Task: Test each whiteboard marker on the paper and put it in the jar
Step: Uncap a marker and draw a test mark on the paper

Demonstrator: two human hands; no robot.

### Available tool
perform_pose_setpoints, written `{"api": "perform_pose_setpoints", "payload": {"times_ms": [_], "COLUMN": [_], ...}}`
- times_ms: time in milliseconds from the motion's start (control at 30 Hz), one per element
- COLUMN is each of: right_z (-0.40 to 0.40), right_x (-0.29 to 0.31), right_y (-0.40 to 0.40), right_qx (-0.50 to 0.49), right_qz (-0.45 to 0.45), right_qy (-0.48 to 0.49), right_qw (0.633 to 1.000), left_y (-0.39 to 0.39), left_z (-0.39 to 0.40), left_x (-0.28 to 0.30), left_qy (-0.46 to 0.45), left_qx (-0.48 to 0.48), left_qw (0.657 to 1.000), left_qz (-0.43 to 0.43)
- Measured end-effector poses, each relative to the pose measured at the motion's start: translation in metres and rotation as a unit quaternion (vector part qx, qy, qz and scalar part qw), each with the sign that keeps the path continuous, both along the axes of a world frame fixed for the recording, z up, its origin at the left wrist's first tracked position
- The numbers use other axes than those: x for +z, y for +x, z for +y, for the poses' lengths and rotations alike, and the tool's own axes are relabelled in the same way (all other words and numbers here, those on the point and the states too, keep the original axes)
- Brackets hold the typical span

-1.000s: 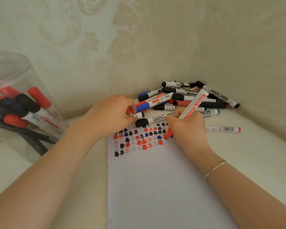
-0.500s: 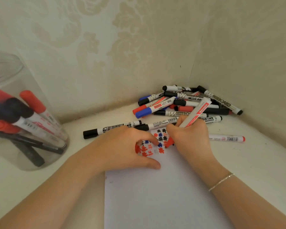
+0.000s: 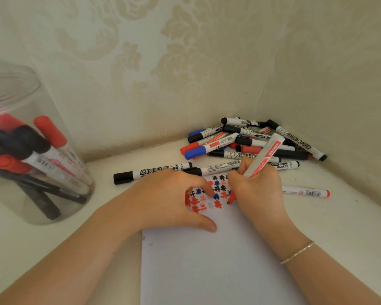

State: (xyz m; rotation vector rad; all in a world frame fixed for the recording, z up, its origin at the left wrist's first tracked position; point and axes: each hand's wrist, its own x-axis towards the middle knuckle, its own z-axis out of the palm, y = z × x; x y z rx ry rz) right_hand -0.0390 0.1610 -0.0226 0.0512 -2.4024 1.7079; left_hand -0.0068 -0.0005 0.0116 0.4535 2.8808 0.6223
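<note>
Red marker (image 3: 264, 153): white barrel w/ red label, tilted, red tip down at the paper (image 3: 218, 260). Paper: white sheet, flat, top edge covered w/ red, blue & black hash marks (image 3: 216, 190). Marker pile (image 3: 251, 142): black, red & blue caps, lying crosswise in the corner. Jar (image 3: 31, 150): clear, upright at left; holds several red- & black-capped markers, leaning.

Soft, even, dimmish light, faint shadows, wide-angle bending at the edges, slight overall softness.
</note>
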Motion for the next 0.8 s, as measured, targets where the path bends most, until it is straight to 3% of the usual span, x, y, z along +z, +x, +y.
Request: {"api": "perform_pose_setpoints", "payload": {"times_ms": [800], "right_z": [0.0010], "right_x": [-0.0011], "right_y": [-0.0012], "right_qx": [-0.023], "right_qz": [0.003], "right_qy": [0.008], "right_qw": [1.000], "left_y": [0.0002], "left_z": [0.0008], "left_x": [0.0015], "left_qy": [0.009], "left_qx": [-0.008], "left_qw": [0.999], "left_qz": [-0.035]}}
